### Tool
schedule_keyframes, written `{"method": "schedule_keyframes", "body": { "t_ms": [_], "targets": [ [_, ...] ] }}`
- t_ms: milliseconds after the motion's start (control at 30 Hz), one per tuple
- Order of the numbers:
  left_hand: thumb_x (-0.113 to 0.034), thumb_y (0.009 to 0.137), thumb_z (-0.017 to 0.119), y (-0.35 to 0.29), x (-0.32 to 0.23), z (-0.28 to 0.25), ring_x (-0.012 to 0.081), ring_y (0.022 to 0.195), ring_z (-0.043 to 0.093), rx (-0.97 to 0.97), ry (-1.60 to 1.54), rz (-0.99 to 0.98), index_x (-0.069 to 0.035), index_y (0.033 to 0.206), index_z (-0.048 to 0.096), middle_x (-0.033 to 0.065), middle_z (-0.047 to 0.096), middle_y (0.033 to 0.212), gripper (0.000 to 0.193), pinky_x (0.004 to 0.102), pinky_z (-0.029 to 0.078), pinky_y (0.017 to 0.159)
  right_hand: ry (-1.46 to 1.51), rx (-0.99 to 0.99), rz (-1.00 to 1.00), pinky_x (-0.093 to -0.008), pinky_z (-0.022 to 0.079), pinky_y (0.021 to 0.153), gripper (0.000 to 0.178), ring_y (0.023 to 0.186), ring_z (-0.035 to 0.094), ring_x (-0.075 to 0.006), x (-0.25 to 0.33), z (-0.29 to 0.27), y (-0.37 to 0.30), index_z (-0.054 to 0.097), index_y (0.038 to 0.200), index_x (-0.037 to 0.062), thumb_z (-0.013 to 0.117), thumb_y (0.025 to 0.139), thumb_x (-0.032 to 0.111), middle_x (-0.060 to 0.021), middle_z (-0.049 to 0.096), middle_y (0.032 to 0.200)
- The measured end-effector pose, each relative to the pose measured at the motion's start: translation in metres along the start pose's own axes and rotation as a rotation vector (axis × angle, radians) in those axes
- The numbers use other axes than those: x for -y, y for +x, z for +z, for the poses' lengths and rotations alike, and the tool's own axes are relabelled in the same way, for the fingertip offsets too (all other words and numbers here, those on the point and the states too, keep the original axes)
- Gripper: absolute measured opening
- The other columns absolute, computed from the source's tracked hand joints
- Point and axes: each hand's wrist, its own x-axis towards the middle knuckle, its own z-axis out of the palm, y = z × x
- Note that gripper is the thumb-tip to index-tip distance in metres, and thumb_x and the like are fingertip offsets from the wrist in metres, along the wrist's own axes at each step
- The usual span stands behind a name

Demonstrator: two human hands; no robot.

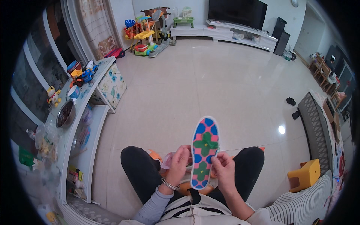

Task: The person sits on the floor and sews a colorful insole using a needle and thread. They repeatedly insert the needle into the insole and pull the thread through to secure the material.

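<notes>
A patterned insole (204,146) with blue, pink and green stitched shapes and a white edge stands upright over my lap, its rounded wide end up. My left hand (180,162) grips it at the left edge, with the fingers partly hidden behind it. On the opposite edge, my right hand (224,167) is closed, thumb and forefinger pinched at the border. A bit of green thread shows by that edge, just above the right fingertips. Whether a needle is between those fingers is too small to tell. A metal bangle (170,185) circles my left wrist.
To the left, a white shelf unit (98,131) carries a metal bowl (66,114), toys and plastic bags. A yellow stool (304,175) stands at right beside a striped sofa cover (300,200). Toy carts and a scooter (162,45) are at the far wall, near a television (237,14).
</notes>
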Motion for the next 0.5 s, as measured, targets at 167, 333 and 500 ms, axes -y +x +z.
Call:
{"method": "schedule_keyframes", "body": {
  "t_ms": [167,333,500],
  "targets": [
    [-0.021,0.092,0.041,0.026,0.048,-0.058,0.0177,0.078,0.059,-0.101,0.413,0.003,-0.002,0.096,0.056,0.0089,0.060,0.089,0.024,0.0280,0.049,0.073,-0.037,-0.063,-0.042,-0.0162,0.029,0.043,0.003,0.047,0.038,-0.0018,0.013,-0.012,0.007,0.053,0.083,0.0048,0.056,0.084,0.006,0.0036,0.049,0.062],
    [-0.024,0.082,0.054,0.039,0.142,-0.103,0.0304,0.085,0.060,0.172,1.259,-0.335,-0.005,0.095,0.060,0.0161,0.061,0.092,0.024,0.0379,0.048,0.075,-0.059,-0.085,-0.065,-0.0160,0.030,0.045,0.004,0.049,0.039,-0.0018,0.010,-0.023,0.016,0.053,0.084,0.0052,0.056,0.084,0.007,0.0037,0.050,0.063],
    [-0.027,0.076,0.059,0.022,0.183,-0.107,0.0304,0.089,0.059,0.278,1.359,-0.383,-0.009,0.098,0.061,0.0140,0.062,0.094,0.028,0.0394,0.048,0.076,-0.137,-0.106,-0.072,-0.0160,0.035,0.054,0.004,0.059,0.045,-0.0022,-0.010,-0.039,0.028,0.054,0.085,0.0051,0.056,0.085,0.009,0.0039,0.053,0.069]
  ]
}}
